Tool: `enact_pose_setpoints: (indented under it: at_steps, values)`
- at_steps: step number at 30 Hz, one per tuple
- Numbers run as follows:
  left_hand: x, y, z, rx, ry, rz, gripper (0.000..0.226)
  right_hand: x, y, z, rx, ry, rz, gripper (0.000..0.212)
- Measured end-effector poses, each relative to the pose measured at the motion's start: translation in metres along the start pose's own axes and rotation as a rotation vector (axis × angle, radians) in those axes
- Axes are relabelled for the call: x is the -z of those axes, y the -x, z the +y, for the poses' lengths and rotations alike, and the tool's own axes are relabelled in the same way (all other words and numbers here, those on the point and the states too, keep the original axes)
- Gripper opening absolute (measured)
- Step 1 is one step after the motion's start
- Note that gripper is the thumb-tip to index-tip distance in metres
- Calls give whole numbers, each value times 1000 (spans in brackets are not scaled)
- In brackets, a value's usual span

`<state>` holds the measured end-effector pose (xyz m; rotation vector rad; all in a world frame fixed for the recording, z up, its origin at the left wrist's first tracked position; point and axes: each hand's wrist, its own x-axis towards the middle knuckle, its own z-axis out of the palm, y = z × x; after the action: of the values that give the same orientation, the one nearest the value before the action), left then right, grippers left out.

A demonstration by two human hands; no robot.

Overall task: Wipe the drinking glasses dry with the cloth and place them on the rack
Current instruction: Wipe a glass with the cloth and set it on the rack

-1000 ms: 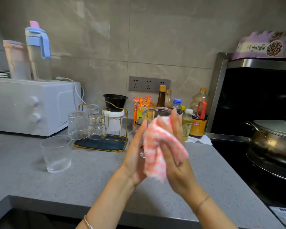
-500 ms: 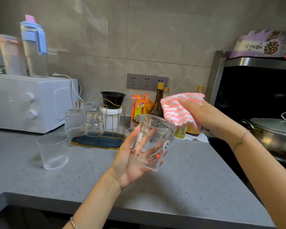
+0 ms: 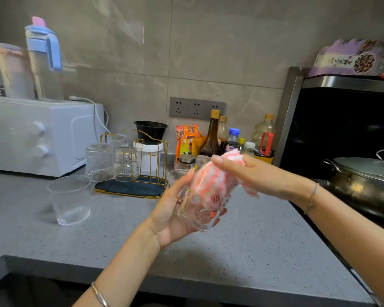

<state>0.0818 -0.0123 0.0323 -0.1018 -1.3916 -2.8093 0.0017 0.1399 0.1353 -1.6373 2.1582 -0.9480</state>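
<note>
Our left hand grips the glass, tilted, mouth up-right; our right hand pinches the cloth into it. Counter stretches below toward its front edge; rack stands left.

Printed glass tilted, mouth up and to the right, cradled in the left hand. Pink-and-white cloth is stuffed into its mouth, gripped by the right hand. Behind, the gold wire rack carries three clear upturned glasses. A ribbed glass stands upright, front-left of the rack.
</note>
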Motion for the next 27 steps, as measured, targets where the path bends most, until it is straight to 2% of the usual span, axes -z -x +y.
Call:
enact_pose_setpoints:
  at_steps: [3, 4, 8, 11, 13, 18, 22, 26, 27]
  values:
    - [-1, 3, 0, 70, -14, -29, 71, -7, 7, 5, 25, -56, -90, 16]
    - [-1, 4, 0, 93, -36, -22, 71, -9, 8, 8, 5, -74, -123, 11]
    - [-1, 5, 1, 127, -49, 52, 68, -15, 8, 26, -28, -109, -61, 25]
    - [0, 4, 2, 43, 72, 137, 71, -18, 9, 30, 31, -232, 85, 17]
    - [-7, 3, 1, -47, 66, 210, 66, -22, 7, 32, 69, -196, 160, 20]
    - [-18, -1, -9, -181, -148, 396, 49, -39, 6, 33, 41, -191, 158, 27]
    - [-16, 0, -11, -291, -337, 529, 44, -48, 11, 29, -4, -318, 100, 19]
    - [-12, 2, -9, -412, -513, 495, 22, -55, 17, 23, -81, -457, 22, 17]
    - [-11, 2, -8, -445, -550, 481, 23, -56, 17, 24, -91, -474, 25, 16]
